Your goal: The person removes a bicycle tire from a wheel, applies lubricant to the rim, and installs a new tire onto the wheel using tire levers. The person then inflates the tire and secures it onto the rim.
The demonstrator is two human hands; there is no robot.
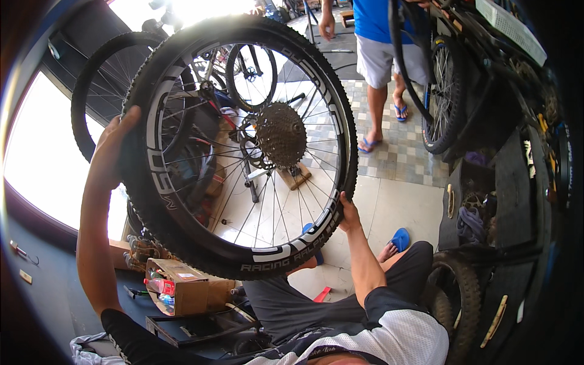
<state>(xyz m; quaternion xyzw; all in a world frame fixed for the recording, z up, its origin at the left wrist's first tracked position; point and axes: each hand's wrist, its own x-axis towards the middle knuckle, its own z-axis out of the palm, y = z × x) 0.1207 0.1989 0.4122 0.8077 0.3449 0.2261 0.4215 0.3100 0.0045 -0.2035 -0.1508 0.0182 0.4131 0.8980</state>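
A bicycle rear wheel (159, 176) with a knobby black tyre is held up in front of me, tilted, above my lap. Its toothed cassette (281, 135) faces me at the hub, beside a brake disc that is partly covered. My left hand (117, 141) grips the tyre at its left side, the fingers mostly behind it. At the lower right of the tyre, my right hand (348, 214) is closed on it, thumb toward me and the other fingers largely hidden.
A cardboard box (201, 294) with bottles stands at lower left. Bikes and another wheel (91, 103) are behind mine. A person (386, 55) in blue shirt and white shorts stands beyond. Black drawers (471, 213) and a tyre (459, 292) line the right.
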